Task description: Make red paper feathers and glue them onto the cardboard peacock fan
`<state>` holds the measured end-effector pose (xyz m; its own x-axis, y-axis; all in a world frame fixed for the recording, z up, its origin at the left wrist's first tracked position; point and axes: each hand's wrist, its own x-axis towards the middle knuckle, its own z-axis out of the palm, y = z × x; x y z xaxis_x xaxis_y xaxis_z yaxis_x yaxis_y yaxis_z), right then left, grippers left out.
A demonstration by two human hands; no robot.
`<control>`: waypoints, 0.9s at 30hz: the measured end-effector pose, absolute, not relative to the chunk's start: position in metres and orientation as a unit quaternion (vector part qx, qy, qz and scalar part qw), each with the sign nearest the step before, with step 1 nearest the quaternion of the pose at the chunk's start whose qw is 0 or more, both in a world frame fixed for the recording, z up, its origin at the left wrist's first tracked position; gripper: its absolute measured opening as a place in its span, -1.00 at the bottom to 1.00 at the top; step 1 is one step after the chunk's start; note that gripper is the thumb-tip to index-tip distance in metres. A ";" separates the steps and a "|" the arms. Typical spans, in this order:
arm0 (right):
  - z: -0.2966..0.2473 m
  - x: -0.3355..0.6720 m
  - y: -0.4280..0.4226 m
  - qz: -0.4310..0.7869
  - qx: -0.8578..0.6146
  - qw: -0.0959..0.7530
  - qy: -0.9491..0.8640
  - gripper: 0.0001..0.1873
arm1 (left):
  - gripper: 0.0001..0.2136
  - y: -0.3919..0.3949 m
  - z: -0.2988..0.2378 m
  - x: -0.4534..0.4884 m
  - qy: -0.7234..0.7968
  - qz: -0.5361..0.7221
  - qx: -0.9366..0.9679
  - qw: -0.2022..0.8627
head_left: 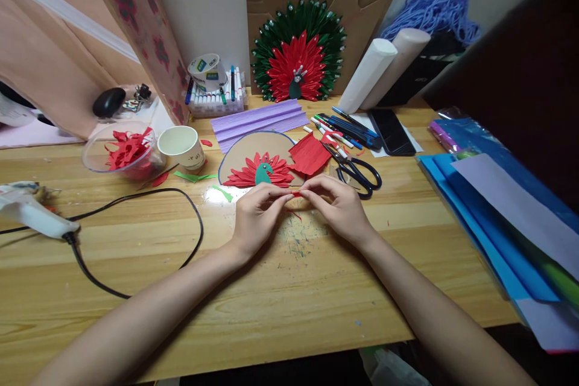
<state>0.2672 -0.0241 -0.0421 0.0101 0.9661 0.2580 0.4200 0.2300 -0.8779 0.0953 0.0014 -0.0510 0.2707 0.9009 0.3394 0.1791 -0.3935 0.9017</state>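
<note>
My left hand (259, 215) and my right hand (338, 207) meet near the middle of the table, each pinching one end of a small red paper strip (296, 193). Just beyond them lies a rounded cardboard piece (239, 154) with a blue-edged outline. On it sits a fan of red paper petals (239, 176) around a green peacock body (263, 172). A larger red paper piece (311, 154) rests at the cardboard's right side. Black-handled scissors (362, 178) lie close past my right hand, blades pointing away.
A glue gun (31, 212) with a looping black cord (201, 229) lies left. Behind stand a clear bowl (88, 154) of red scraps, a paper cup (181, 148), purple paper (257, 123), pens (348, 129) and a phone (391, 131). A finished-looking peacock (298, 54) leans on cardboard; coloured sheets (511, 229) lie right.
</note>
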 end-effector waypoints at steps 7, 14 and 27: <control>-0.039 0.269 -0.025 0.288 -0.536 0.474 -0.637 -0.94 | -0.81 0.002 -0.056 0.096 0.390 0.463 0.657 0.449; -0.034 0.270 -0.027 0.210 -0.494 0.476 -0.696 -0.91 | -0.89 0.004 -0.054 0.096 0.374 0.459 0.679 0.435; -0.034 0.269 -0.024 0.427 -0.513 0.472 -0.575 -0.88 | -0.88 0.003 -0.056 0.094 0.345 0.494 0.690 0.400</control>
